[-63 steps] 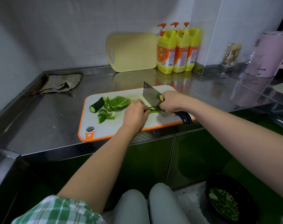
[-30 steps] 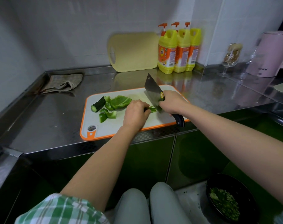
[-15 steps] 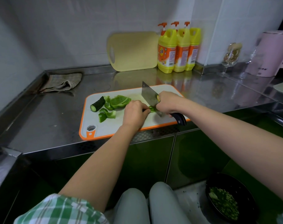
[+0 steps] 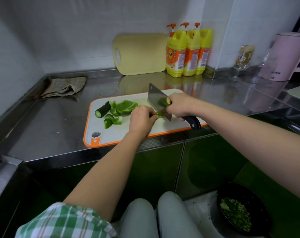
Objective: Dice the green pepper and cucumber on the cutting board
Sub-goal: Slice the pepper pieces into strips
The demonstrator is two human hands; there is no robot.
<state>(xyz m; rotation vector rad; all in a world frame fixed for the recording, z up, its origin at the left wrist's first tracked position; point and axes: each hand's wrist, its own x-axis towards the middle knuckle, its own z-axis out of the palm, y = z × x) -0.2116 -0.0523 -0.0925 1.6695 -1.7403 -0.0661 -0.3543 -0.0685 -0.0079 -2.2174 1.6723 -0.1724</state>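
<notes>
step: dicing pepper | left hand [image 4: 141, 120] curls its fingers on the pepper strip [image 4: 160, 115] at frame centre, pinning it beside the blade | right hand [image 4: 179, 107] grips the cleaver [image 4: 158, 102], edge down on the strip | cucumber [image 4: 103, 109] and pepper pieces [image 4: 126, 107] wait left of centre on the cutting board [image 4: 111, 134], apart from the blade

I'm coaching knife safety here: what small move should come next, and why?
Probably edge the left hand back, then chop: the cleaver, gripped by the right hand, stands beside the short pepper strip that the left hand holds on the cutting board.

White tiled walls [image 4: 63, 35], steel counter [image 4: 48, 124] — green cabinet fronts [image 4: 209, 162] below, dim light
</notes>
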